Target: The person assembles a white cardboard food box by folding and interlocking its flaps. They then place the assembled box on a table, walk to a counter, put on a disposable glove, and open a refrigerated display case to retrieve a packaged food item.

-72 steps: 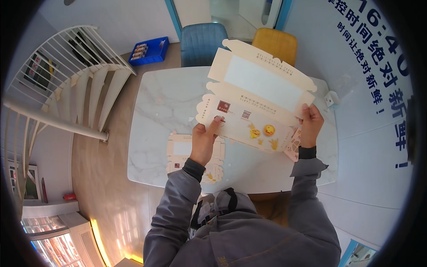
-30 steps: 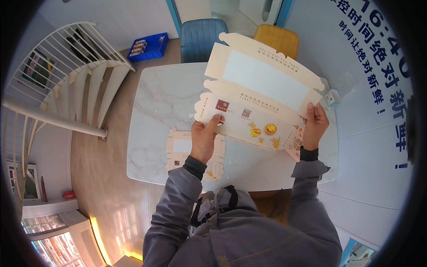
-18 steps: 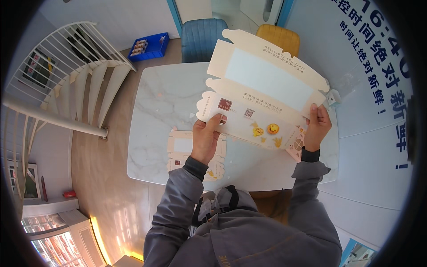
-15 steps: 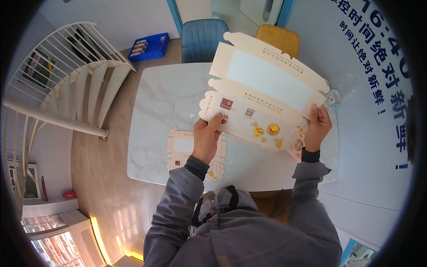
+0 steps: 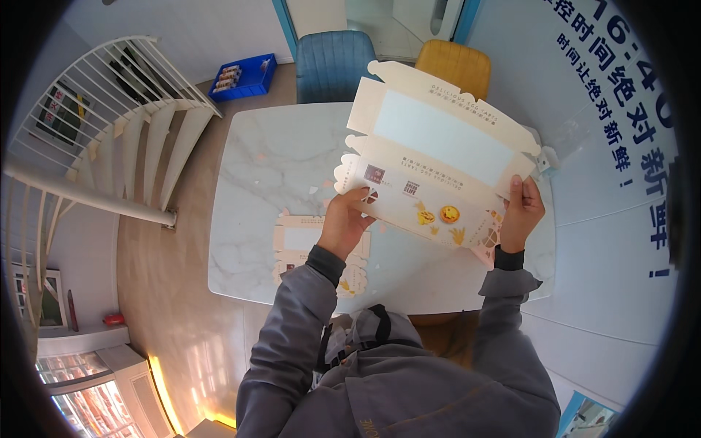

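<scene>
The white marble bench (image 5: 255, 219) fills the middle of the frame, with a blue chair (image 5: 334, 64) and a yellow chair (image 5: 454, 67) pushed in at its far edge toward the top, a white spiral staircase (image 5: 109, 139) curving down the left side, and a blue crate (image 5: 241, 77) on the floor at upper left. Over the bench, right of centre, you hold the flat carton blank (image 5: 431, 164) up in the air, tilted so its far scalloped edge points toward the yellow chair; its pale window panel faces you, and the printed strip with small pastry pictures runs along the near edge. Compared with a moment ago, you have lifted the blank slightly and turned it a touch, and your right hand has slid a little along its right end; the panels look as flat as before, so I judge the folding not really begun. Your left hand (image 5: 345, 223) pinches the near left corner, thumb on top. Your right hand (image 5: 520, 213) clamps the right end between thumb and fingers. A second carton blank (image 5: 303, 244) lies flat on the bench just below your left hand, partly hidden by your wrist.
</scene>
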`<state>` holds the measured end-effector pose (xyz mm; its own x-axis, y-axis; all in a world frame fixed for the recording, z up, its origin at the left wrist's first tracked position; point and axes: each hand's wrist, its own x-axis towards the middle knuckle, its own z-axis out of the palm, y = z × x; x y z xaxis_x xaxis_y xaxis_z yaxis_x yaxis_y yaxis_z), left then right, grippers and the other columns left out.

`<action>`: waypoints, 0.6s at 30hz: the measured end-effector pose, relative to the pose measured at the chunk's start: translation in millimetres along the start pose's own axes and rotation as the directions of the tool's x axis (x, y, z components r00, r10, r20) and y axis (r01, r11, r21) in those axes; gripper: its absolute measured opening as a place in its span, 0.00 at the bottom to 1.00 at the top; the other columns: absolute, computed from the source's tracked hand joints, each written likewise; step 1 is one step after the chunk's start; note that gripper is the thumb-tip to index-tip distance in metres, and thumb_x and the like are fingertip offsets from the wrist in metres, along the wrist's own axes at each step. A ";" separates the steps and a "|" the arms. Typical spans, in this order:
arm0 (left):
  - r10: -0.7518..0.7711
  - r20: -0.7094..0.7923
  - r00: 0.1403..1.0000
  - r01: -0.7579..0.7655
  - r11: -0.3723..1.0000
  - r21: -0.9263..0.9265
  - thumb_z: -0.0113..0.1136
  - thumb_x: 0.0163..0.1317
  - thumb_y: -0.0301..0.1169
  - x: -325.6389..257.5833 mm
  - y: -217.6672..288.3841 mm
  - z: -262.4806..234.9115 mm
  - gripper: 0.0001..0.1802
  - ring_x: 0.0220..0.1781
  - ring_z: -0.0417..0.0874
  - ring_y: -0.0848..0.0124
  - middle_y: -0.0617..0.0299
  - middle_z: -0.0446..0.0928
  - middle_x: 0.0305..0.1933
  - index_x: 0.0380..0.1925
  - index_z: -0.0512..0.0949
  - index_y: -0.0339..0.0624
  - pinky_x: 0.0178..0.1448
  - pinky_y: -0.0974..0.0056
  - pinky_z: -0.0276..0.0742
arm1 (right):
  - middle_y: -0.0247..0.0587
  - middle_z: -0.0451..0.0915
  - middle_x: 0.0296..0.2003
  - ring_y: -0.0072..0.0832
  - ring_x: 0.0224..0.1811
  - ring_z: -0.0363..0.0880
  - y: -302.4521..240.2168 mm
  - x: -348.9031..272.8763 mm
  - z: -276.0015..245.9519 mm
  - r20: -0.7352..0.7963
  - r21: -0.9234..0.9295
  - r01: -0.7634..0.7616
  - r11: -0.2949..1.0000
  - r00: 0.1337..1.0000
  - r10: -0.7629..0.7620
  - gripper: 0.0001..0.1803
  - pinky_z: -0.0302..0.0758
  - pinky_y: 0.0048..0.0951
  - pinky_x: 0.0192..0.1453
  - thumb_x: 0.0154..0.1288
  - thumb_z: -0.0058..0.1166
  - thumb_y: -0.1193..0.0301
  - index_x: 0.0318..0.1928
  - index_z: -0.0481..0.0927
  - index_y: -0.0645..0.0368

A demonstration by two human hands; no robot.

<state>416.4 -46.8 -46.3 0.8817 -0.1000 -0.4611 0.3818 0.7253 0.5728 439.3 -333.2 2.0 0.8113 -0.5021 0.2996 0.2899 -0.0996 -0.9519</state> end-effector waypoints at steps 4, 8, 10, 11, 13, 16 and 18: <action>0.039 0.013 0.999 -0.040 0.993 0.114 0.62 0.59 0.32 -6.8 0.5 4.3 0.15 0.49 0.75 0.69 0.62 0.77 0.47 0.45 0.77 0.40 0.52 0.59 0.72 | 0.29 0.81 0.36 0.12 0.35 0.72 13.4 3.3 -16.5 0.056 -0.004 -0.004 1.000 0.998 0.004 0.10 0.72 0.16 0.38 0.71 0.53 0.72 0.45 0.79 0.69; 0.079 -0.046 0.996 -0.044 0.856 0.515 0.64 0.59 0.30 -5.0 2.1 -1.5 0.17 0.46 0.78 0.71 0.60 0.79 0.46 0.47 0.76 0.38 0.50 0.66 0.74 | 0.30 0.81 0.37 0.12 0.37 0.73 10.8 3.8 -17.1 0.044 0.017 -0.015 1.000 0.999 0.014 0.11 0.73 0.17 0.40 0.71 0.53 0.72 0.45 0.79 0.69; 0.090 -0.029 0.995 -0.048 0.747 0.663 0.64 0.58 0.28 -1.9 0.6 -16.6 0.19 0.45 0.79 0.72 0.59 0.80 0.46 0.49 0.75 0.36 0.49 0.69 0.74 | 0.22 0.77 0.29 0.08 0.28 0.65 7.7 1.5 -9.5 -0.003 0.022 0.001 1.000 1.000 -0.001 0.09 0.62 0.15 0.30 0.71 0.55 0.69 0.42 0.81 0.63; 0.168 -0.013 0.986 -0.121 0.756 0.643 0.63 0.58 0.28 -3.1 -2.5 -25.5 0.20 0.46 0.79 0.72 0.58 0.80 0.46 0.51 0.74 0.35 0.49 0.69 0.74 | 0.18 0.74 0.25 0.05 0.24 0.61 6.6 1.5 -6.0 -0.023 0.029 0.011 1.000 1.000 -0.011 0.09 0.56 0.13 0.25 0.70 0.56 0.67 0.40 0.82 0.61; 0.324 0.012 0.946 -0.266 0.756 0.598 0.61 0.59 0.27 -12.3 -6.7 -39.4 0.22 0.47 0.79 0.72 0.58 0.80 0.46 0.53 0.72 0.34 0.50 0.69 0.75 | 0.20 0.76 0.27 0.06 0.23 0.62 10.0 0.5 -5.2 0.041 0.047 0.002 0.999 0.999 -0.004 0.10 0.57 0.14 0.24 0.70 0.56 0.67 0.42 0.82 0.61; 0.429 -0.116 0.896 -0.343 0.833 0.434 0.57 0.58 0.20 -27.9 5.0 -51.4 0.20 0.46 0.79 0.71 0.57 0.79 0.49 0.52 0.72 0.34 0.49 0.68 0.74 | 0.26 0.79 0.31 0.10 0.26 0.68 7.2 -11.8 2.1 0.142 0.089 -0.115 0.989 0.985 0.101 0.10 0.63 0.15 0.26 0.71 0.54 0.70 0.44 0.81 0.65; 0.526 -0.125 0.841 -0.440 0.800 0.408 0.54 0.60 0.21 -38.1 17.6 -65.5 0.19 0.48 0.78 0.72 0.59 0.79 0.48 0.53 0.73 0.35 0.52 0.67 0.73 | 0.28 0.80 0.31 0.11 0.25 0.69 1.4 -22.9 14.1 0.216 0.099 -0.182 0.978 0.964 0.157 0.10 0.64 0.15 0.26 0.71 0.53 0.71 0.44 0.80 0.67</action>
<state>371.4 14.4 -63.1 0.9079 0.3825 -0.1712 0.0311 0.3460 0.9377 428.3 -309.7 -5.3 0.9371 -0.3137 0.1528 0.1861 0.0790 -0.9794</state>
